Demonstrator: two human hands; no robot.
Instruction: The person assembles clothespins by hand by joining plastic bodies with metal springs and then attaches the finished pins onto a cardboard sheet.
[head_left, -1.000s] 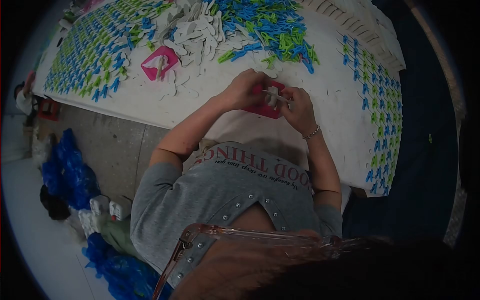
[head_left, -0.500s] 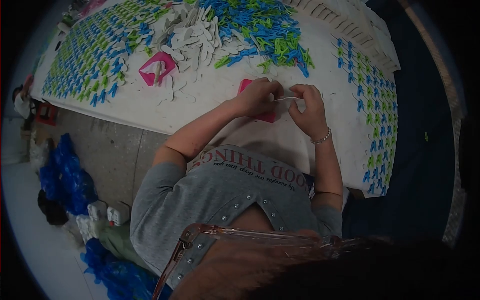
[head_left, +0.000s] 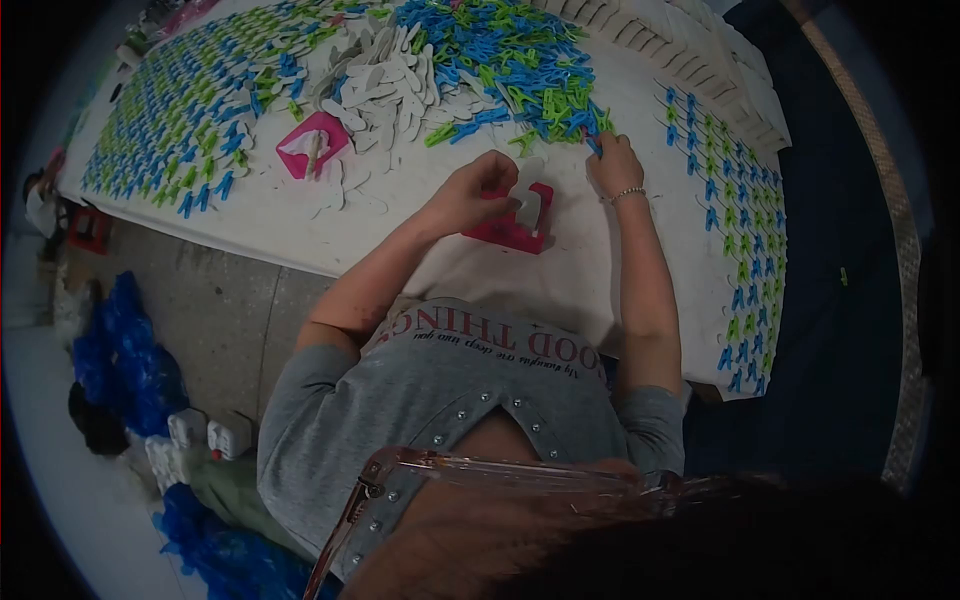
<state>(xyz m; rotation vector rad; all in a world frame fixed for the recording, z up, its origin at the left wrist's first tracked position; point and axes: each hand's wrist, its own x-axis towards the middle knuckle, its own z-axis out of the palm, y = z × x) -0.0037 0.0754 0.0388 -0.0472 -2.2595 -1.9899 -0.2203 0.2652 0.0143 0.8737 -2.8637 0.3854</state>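
Observation:
Over a pink holder (head_left: 493,237) on the white table, my left hand (head_left: 475,197) is closed, its fingertips at a white flat oval piece (head_left: 530,207). Another pale piece lies just behind the holder. My right hand (head_left: 616,168) reaches to the front right edge of a heap of blue and green clothespins (head_left: 520,70), fingers pinched on a blue clothespin (head_left: 594,143). Left of the heap is a pile of white flat pieces (head_left: 385,85).
A second pink holder (head_left: 312,146) with white material stands to the left. Rows of clothespins (head_left: 170,125) cover the far left, and more rows (head_left: 740,240) line the right side. White stacked pieces (head_left: 690,60) stand at the back right. Blue plastic bags (head_left: 130,350) lie on the floor.
My right hand has left my left hand and moved forward to the clothespin heap. My left hand has shifted slightly left, uncovering more of the pink holder and the white piece.

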